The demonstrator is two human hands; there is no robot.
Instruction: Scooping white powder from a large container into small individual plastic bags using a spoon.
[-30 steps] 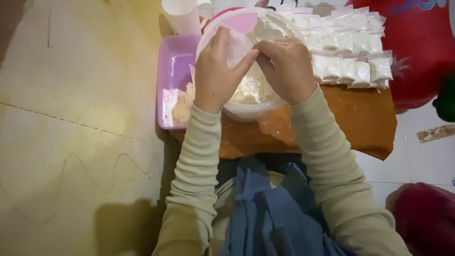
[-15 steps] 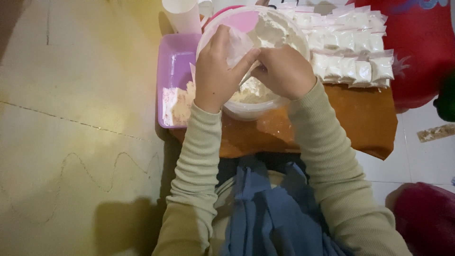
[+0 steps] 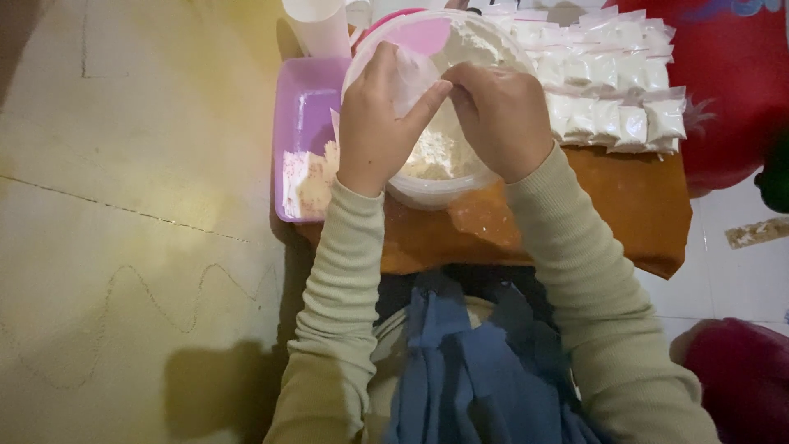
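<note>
— What are the hands doing?

— The left hand [image 3: 374,123] grips a small clear plastic bag [image 3: 413,76] over the white tub of flour [image 3: 444,152], at twelve o'clock from the person. The right hand [image 3: 501,115] pinches at the bag's mouth; its fingertips are hidden, so possibly holding a scoop.

— Around it?

— Rows of filled flour packets [image 3: 612,90] at two o'clock, a purple tray [image 3: 300,107] at ten o'clock, all on an orange table [image 3: 625,205].

A yellowish floor [image 3: 123,205] with thin cracks and a wavy scratched line fills the left side under dim, warm light. On the right lie white tiles [image 3: 740,279], beside a low orange-brown table [image 3: 625,214].
</note>
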